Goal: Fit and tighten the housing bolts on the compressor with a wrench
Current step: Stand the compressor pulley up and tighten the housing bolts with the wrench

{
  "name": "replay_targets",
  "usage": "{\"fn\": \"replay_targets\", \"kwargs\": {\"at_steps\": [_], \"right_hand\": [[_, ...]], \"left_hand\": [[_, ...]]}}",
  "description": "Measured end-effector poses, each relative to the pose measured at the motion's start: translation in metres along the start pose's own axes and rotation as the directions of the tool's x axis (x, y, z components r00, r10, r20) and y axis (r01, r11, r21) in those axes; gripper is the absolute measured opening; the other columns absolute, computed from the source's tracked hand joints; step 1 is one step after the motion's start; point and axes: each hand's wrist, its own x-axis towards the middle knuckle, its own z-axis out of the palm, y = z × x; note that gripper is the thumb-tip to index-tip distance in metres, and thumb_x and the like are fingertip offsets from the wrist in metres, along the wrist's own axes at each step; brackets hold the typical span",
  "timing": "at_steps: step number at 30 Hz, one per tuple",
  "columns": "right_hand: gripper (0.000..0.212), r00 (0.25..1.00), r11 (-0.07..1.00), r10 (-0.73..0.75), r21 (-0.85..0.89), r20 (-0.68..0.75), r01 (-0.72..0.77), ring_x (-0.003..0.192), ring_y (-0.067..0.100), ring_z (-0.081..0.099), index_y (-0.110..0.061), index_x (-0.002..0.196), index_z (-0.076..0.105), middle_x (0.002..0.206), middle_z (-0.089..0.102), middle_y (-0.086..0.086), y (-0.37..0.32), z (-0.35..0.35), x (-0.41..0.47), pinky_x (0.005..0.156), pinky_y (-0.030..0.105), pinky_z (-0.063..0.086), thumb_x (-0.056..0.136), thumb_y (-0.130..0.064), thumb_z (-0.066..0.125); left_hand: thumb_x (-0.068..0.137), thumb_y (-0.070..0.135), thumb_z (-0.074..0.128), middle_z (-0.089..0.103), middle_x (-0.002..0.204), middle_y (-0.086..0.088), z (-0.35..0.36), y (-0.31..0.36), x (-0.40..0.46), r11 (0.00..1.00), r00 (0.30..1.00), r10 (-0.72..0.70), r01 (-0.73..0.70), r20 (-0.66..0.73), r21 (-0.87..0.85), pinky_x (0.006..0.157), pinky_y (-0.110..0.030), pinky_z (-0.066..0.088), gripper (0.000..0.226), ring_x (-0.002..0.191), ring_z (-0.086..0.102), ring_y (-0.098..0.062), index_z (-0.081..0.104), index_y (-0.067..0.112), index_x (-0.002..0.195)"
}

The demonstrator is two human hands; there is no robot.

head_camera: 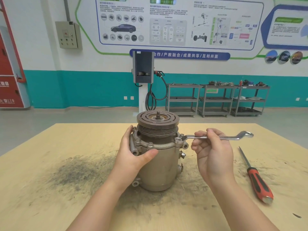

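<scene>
My left hand [136, 154] wraps the compressor [158, 157], upright on the worktop [50, 189]. My right hand [215, 154] pinches the wrench [216, 137], its ring on a flange bolt [182, 136] just right of the pulley.

A pale wooden tabletop [50, 164] carries everything here, its surface smudged with dark, gritty staining that spreads widest just to the outer side of the left hand [133, 154] and runs on beneath both forearms. Standing upright on it, directly between the two hands, is the compressor [158, 167], its base flat on the wood and the grooved pulley end uppermost. Off beyond the right hand [215, 155], well apart from it on the outer side, a screwdriver [255, 175] lies flat on the boards, red-and-black handle nearer the person, dark shaft pointing away.
</scene>
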Motion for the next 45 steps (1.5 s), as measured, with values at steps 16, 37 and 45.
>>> {"fn": "replay_targets", "kwargs": {"at_steps": [16, 37, 45], "right_hand": [[0.007, 0.815, 0.803, -0.543, -0.161, 0.202, 0.574, 0.059, 0.02, 0.066, -0.031, 0.097, 0.052, 0.08, 0.067, 0.004, -0.001, 0.007, -0.023, 0.058, 0.029, 0.055, 0.102, -0.032, 0.047], [0.017, 0.977, 0.981, -0.191, 0.0, 0.096, 0.192, 0.048, 0.021, 0.056, -0.014, 0.09, 0.05, 0.067, 0.066, 0.008, 0.001, 0.003, -0.012, 0.05, 0.025, 0.048, 0.101, -0.005, 0.041], [0.027, 0.98, 0.982, -0.184, 0.04, -0.071, 0.187, 0.053, 0.014, 0.047, -0.014, 0.089, 0.052, 0.05, 0.051, -0.002, -0.035, -0.016, 0.018, 0.064, 0.027, 0.04, 0.106, -0.022, 0.033]], "left_hand": [[0.047, 0.072, 0.076, 0.032, 0.154, 0.018, 0.001, 0.007, 0.0, 0.995, 0.998, 0.045, -0.042, -0.041, 0.085, 0.116, -0.045, 0.037, 0.128, 0.14, 0.037, -0.006, 0.023, 0.032, 0.157], [0.049, 0.072, 0.076, 0.034, 0.154, 0.017, 0.0, 0.004, -0.001, 0.992, 0.998, -0.028, 0.035, -0.06, 0.119, 0.116, -0.046, 0.037, 0.124, 0.14, 0.039, -0.009, 0.022, 0.036, 0.155], [0.067, 0.057, 0.083, 0.033, 0.144, 0.034, 0.016, 0.012, -0.017, 0.959, 0.912, 0.28, -0.253, -0.301, 0.125, 0.113, -0.024, 0.026, 0.029, 0.139, 0.027, 0.012, 0.064, 0.041, 0.082]]}}
